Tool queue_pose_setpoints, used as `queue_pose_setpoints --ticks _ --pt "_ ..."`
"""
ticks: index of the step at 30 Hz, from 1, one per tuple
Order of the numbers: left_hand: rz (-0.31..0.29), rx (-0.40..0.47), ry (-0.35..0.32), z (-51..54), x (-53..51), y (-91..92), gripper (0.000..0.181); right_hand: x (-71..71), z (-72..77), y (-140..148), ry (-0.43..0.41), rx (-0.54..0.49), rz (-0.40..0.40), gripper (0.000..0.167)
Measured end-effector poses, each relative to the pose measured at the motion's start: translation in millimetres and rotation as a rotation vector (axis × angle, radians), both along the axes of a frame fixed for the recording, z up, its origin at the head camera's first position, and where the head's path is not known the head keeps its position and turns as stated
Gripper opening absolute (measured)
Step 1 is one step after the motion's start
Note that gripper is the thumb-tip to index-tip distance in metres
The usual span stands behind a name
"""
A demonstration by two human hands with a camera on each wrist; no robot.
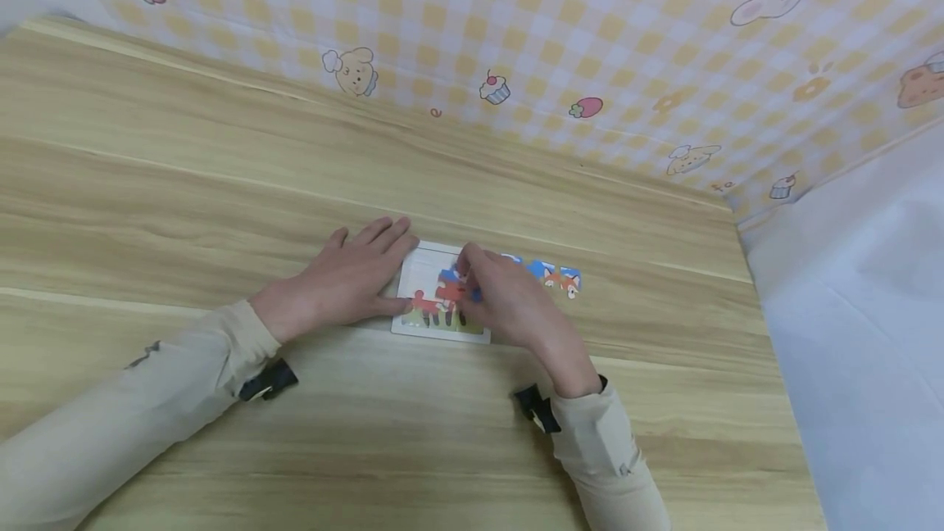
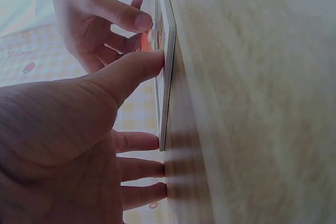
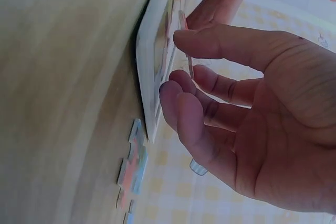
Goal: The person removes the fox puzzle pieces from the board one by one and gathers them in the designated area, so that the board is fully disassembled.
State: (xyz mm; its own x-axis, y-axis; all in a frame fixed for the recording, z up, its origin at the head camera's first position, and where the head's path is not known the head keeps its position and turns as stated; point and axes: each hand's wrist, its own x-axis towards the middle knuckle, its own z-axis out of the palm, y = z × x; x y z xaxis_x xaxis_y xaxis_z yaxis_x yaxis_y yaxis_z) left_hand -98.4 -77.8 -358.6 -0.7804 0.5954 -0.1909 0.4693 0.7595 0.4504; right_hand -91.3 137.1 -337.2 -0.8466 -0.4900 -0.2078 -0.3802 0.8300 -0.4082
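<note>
Two beige sleeves, the left sleeve [image 1: 140, 400] and the right sleeve [image 1: 612, 465], lie nearest the head camera, with a black fitting at each wrist. Between the hands, near the middle of the bench [image 1: 383, 449], lies one white-rimmed jigsaw tray [image 1: 442, 338]. Assembled pieces [image 1: 435, 319] fill its lower part, showing dark-tipped orange legs on green; pale base shows at the upper left. How many pieces are fitted cannot be told, as fingers cover some.

The left hand [image 1: 350, 277] is spread wide, its thumb touching the tray's left rim, the index fingertip at the far left corner and other fingertips on the bench. The right hand [image 1: 516, 297] is narrowed, pinching one orange jigsaw piece [image 2: 145, 42] between thumb and fingers over the tray; whether the piece touches those below cannot be told.

Just right of the tray lie loose jigsaw pieces [image 1: 572, 280], at least two, blue with an orange-and-white fox face; the right hand hides part of the group.

The bench has pale yellow-brown wood grain. Behind it hangs one yellow-and-white checked cloth [image 1: 442, 31], printed with two strawberries, two cupcakes, flowers and cartoon animals. White sheeting [image 1: 848, 310] borders the right side.
</note>
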Motion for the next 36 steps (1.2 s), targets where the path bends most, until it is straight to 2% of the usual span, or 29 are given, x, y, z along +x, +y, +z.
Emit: queue_pose_setpoints --ticks 8,13,21,26,31,36 --pt "0.015 -0.002 -0.03 1.1 1.0 0.9 0.081 -0.9 8.3 12 -0.033 -0.037 -0.05 0.03" --pt "0.012 0.002 -0.016 1.2 1.2 1.0 0.08 -3.8 12.6 19 -0.002 -0.021 -0.054 0.027" --pt "0.009 0.008 -0.016 3.2 2.5 0.3 0.08 -6.5 18.8 37 -0.027 -0.094 -0.041 0.028" --pt "0.013 0.008 -0.023 3.2 3.4 -1.2 0.08 -5.6 23.2 52 -0.071 -0.105 -0.102 0.03" --pt "0.009 0.019 -0.027 2.5 3.2 -1.3 0.079 -4.1 25.8 71 -0.063 -0.097 -0.14 0.031" --pt "0.004 0.023 -0.025 0.9 1.3 0.4 0.078 -1.4 24.7 89 -0.046 -0.105 -0.141 0.026"
